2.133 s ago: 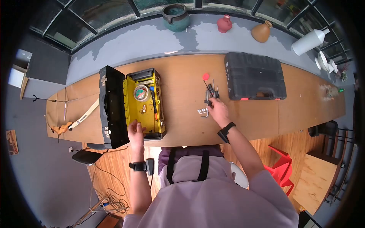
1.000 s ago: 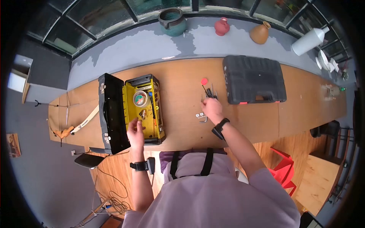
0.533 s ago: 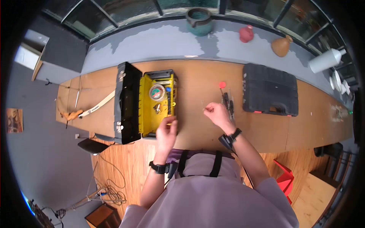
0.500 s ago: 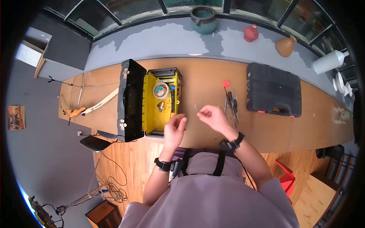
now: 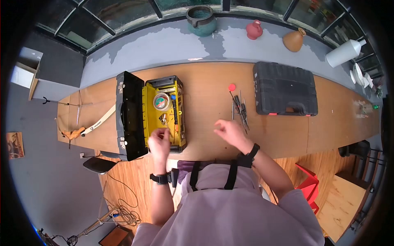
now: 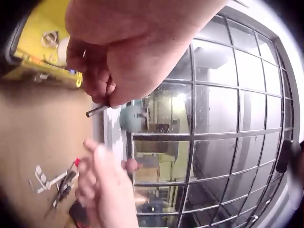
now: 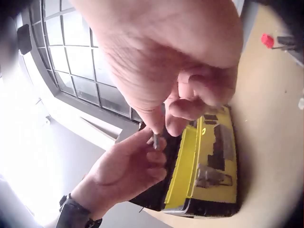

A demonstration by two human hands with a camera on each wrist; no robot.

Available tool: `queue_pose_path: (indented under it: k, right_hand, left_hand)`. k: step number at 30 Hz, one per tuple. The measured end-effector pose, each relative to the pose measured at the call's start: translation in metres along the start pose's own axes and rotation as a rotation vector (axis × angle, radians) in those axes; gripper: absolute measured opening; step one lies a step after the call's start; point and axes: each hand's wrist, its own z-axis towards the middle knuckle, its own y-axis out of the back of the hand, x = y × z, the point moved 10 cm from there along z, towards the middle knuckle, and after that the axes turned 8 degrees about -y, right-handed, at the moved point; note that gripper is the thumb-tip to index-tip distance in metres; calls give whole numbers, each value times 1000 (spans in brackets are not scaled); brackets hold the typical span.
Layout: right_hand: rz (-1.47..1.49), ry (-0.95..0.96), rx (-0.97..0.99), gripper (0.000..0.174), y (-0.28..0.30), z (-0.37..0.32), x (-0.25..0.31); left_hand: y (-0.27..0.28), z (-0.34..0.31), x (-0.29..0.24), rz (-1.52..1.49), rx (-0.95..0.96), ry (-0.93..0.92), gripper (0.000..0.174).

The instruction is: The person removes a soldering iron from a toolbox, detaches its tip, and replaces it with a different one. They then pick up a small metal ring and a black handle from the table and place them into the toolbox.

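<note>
My left hand hovers over the front end of the open yellow toolbox. It pinches a short grey metal pin between thumb and fingers; the pin's end also shows in the right wrist view. My right hand hangs above the bare wooden table to the right of the box. Its fingers are loosely curled and I see nothing in them. A bunch of small hand tools, one with a red end, lies just beyond the right hand.
The toolbox's black lid lies open to the left, with a tape roll inside the tray. A closed black case sits at the right. A bow lies far left. Pots line the window ledge.
Both hands met beside the toolbox half a second ago, the right pinching something small. Now they are apart: the left is back over the box holding the pin, the right has drawn right.
</note>
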Motion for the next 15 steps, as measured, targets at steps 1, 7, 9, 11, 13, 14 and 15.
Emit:
queue_pose_path:
  k: [1,7,9,11,13,14,15]
  right_hand:
    - [-247,-7,-81,24,5,4,-20]
    - [-464,-129,-77,19,-12,18,-87]
    - [-467,-119,-96,18,-13,19,-91]
    - [-469,-105,-115,17,-13,21,-92]
    - [-431,-59,-150,16,-10,22,-89]
    - [-431,-59,-148,16,-10,21,-90]
    - [-424,-23,-168,15,-6,19,-84]
  left_hand:
    - [10,8,6,197,-22,-21,19]
    - [-11,21,50,459,68,-31,24]
    - [-17,19,52,418,104,5,24]
    - [-19,18,43,355,58,-54,24]
    - [-16,16,21,293,13,-113,24]
    - [-16,15,11,231,4,-144,23]
    - [-11,12,-8,169,-7,-173,23]
